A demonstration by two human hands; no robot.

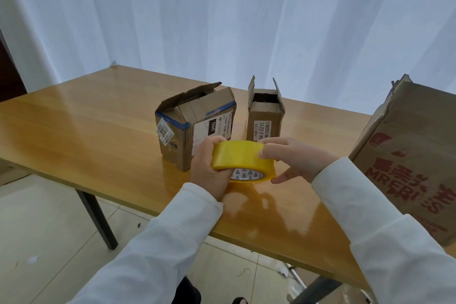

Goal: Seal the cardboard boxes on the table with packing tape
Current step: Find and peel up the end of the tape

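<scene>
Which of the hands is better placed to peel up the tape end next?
Probably the right hand: its fingertips rest on the yellow tape roll outer face, free to pick, while the left hand grips the roll.

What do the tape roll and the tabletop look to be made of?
Tape roll: glossy yellow translucent plastic film, likely on a card core; the inner ring shows a printed triangle pattern. Tabletop: wood or wood-look laminate with a glossy finish; it shows plank lines and mirrors the curtain light and hands.

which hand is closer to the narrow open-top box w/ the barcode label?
Right. The right hand sits just in front of the narrow box, on the tape roll; the left hand grips the roll's far side, nearer the wider box.
</scene>
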